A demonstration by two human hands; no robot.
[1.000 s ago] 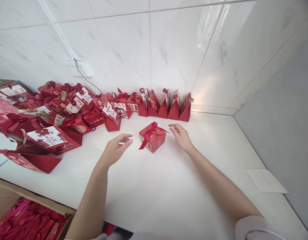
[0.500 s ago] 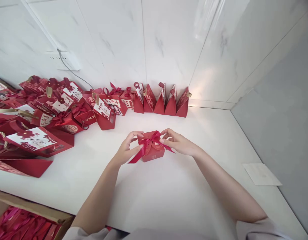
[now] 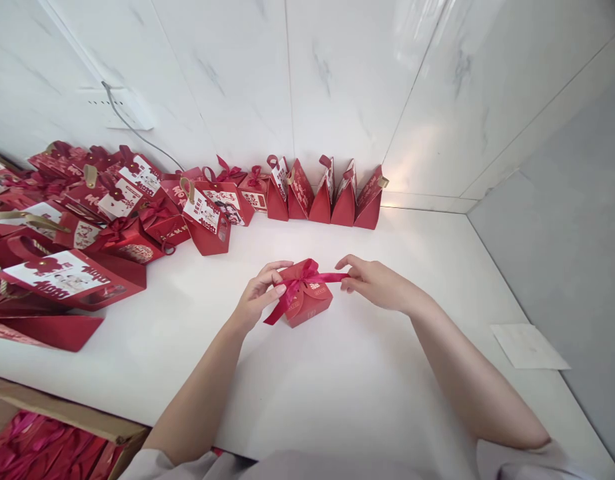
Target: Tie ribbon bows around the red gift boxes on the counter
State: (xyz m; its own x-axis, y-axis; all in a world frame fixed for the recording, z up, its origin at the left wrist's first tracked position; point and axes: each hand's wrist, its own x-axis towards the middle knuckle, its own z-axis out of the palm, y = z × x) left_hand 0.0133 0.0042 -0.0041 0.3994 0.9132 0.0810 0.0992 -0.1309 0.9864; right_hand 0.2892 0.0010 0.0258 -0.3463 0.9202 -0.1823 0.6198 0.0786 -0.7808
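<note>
A small red gift box (image 3: pixel 310 310) with scalloped closing flaps sits on the white table in front of me, slightly turned. A magenta ribbon (image 3: pixel 307 279) is tied in a bow across its top. At the box's left side, my left hand (image 3: pixel 261 293) has its thumb and fingers closed on the ribbon by the bow, and one fingertip reaches along the box's back edge. One ribbon tail hangs loose below that thumb. My right hand (image 3: pixel 377 283) pinches the other tail's end and holds it stretched out to the right, apart from the box.
Several red gift boxes (image 3: pixel 343 208) stand in a row along the tiled wall. More boxes (image 3: pixel 112 283) crowd the table's left side. A cardboard carton (image 3: pixel 62 407) with red ribboned items is at the lower left. A white paper (image 3: pixel 530 347) lies by the right edge.
My right hand has moved right, drawing the ribbon tail out straight. The box has turned slightly, and my left hand has closed in on the ribbon at its left side.
</note>
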